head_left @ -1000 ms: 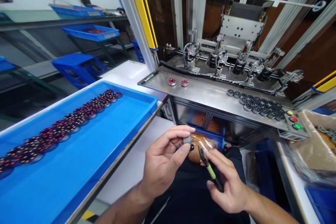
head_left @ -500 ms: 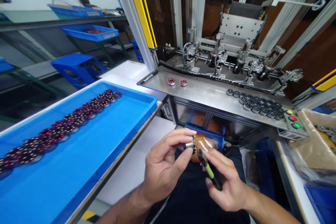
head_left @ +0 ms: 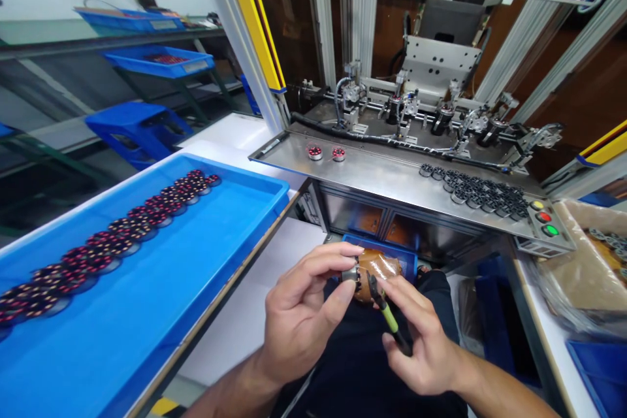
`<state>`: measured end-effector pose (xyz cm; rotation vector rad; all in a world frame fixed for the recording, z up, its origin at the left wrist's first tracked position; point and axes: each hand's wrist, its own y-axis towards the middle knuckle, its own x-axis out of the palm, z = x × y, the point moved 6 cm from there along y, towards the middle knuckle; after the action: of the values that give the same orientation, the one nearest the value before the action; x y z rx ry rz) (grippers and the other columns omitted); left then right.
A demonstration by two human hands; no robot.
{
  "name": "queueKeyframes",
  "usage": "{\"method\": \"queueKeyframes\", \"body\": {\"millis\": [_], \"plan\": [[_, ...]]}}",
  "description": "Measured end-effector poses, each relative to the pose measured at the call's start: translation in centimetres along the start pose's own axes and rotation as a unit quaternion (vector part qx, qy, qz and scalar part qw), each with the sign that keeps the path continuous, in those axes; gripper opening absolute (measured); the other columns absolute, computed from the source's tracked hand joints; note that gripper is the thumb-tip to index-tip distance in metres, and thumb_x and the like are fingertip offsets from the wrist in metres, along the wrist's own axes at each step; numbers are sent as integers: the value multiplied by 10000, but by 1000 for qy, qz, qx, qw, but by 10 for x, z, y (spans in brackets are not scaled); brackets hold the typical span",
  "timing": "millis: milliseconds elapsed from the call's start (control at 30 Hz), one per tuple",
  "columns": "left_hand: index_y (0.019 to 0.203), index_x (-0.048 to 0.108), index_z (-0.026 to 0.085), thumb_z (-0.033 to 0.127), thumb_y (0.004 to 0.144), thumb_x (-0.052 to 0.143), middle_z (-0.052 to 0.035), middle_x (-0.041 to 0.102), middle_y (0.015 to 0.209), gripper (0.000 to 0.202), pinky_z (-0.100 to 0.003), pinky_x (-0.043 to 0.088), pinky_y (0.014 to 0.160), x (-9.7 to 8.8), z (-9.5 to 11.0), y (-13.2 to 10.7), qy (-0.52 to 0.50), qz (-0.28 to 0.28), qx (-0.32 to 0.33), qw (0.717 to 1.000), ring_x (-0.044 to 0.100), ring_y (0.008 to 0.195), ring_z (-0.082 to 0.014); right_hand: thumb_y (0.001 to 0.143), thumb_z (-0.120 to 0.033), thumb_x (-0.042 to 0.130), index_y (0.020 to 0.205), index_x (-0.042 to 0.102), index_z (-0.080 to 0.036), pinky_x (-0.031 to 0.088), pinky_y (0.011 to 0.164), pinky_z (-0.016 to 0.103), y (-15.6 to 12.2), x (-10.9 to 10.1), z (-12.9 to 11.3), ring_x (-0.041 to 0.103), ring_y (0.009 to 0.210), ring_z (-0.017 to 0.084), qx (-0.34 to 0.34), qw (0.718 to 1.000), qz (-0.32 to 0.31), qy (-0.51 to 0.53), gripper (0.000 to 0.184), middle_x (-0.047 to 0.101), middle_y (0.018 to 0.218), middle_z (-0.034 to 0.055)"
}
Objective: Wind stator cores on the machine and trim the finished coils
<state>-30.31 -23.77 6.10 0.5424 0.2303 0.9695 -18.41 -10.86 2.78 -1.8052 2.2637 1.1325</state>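
Note:
My left hand (head_left: 301, 310) pinches a small round wound stator (head_left: 351, 276) between thumb and fingers, just above my lap. My right hand (head_left: 421, 339) grips a small tool with a yellow-green handle (head_left: 389, 318); its dark tip points up at the stator and touches or nearly touches it. Behind both hands a small blue bin (head_left: 409, 258) holds a brown plastic bag (head_left: 379, 266).
A large blue tray (head_left: 206, 235) at left carries a long double row of red-wound stators (head_left: 117, 238). The steel machine shelf (head_left: 382, 176) bears two wound stators (head_left: 324, 153), several unwound black cores (head_left: 482, 192) and a three-button panel (head_left: 543, 217). A bagged carton (head_left: 588, 268) stands right.
The stator and tool tip have closed together; both hands shifted slightly lower and left. The view has tilted a little, so the machine sits higher in the picture.

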Motion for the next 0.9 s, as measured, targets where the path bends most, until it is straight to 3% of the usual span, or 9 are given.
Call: {"method": "queueKeyframes", "body": {"millis": [233,500,600,700,800,900], "plan": [[1071,708,254,56,863,648,-27,740,1121,293,-251,552,978,-1,1,-2,11,-13,5,1000,677,1098,-151,705,-58,544,1532,362,-238,590,841,309,6,2,-1,661,1014,232,-14,1000,-6,12,866,643,1165,104],[1075,711,247,79,862,655,-74,735,1105,277,-349,576,962,0,-2,-4,9,-20,1,1000,679,1093,-217,728,-34,520,1505,436,-243,590,695,309,4,2,4,661,779,194,-11,1000,20,14,809,677,959,74],[1094,699,232,90,874,646,-111,683,1209,267,-368,597,918,0,0,-2,18,-44,32,998,677,1083,-235,743,-40,529,1491,460,-244,597,734,325,1,-2,11,671,798,197,30,999,31,1,778,687,972,76],[1184,656,243,54,831,689,-132,593,1339,402,-370,612,883,0,2,-2,54,-84,91,991,687,1045,-229,756,-45,538,1488,459,-257,600,864,375,-5,-7,19,696,876,202,63,997,34,-25,766,690,1161,102],[1316,568,261,37,774,747,-133,608,1293,613,-391,609,916,-4,-2,-4,87,-78,115,986,639,1169,-271,752,-54,547,1503,438,-259,534,1033,471,-12,-13,22,705,983,223,76,995,30,-58,786,630,1359,122],[1346,564,244,55,767,762,-135,638,1258,640,-400,604,937,-5,-5,-5,138,-84,128,978,651,1149,-269,755,-69,561,1491,461,-233,508,1070,496,-17,-21,21,686,1088,253,98,993,24,-69,761,636,1353,136]]}}
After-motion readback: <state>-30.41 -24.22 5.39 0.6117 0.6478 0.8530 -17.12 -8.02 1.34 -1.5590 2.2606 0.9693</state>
